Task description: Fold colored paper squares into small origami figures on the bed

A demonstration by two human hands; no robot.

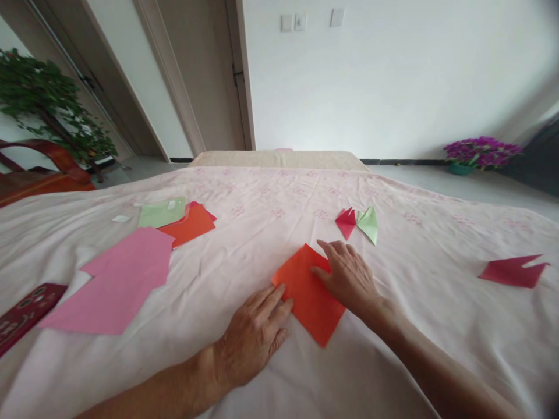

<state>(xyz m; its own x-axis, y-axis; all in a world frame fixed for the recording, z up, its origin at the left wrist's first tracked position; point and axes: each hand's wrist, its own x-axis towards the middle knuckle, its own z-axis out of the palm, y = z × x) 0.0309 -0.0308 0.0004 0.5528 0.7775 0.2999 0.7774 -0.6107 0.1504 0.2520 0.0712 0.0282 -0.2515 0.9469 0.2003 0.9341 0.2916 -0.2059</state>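
Head view: my left hand (253, 334) is open, fingertips on the left edge of one orange sheet (309, 291), mid-worktop (209, 320). My right hand (349, 272), thumb and fingers apart, covers its upper-right edge. Beyond, three folded pieces: red (346, 222), green (368, 224), crimson (510, 272). Leftward, overlapping pink sheets (126, 279); count indeterminable.

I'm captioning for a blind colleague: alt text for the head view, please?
A person's left hand touches the left edge of orange paper on a flowered cloth; the right hand is over the paper's right side. Pink paper lies left; a red shape and a green shape, both folded, lie beyond.
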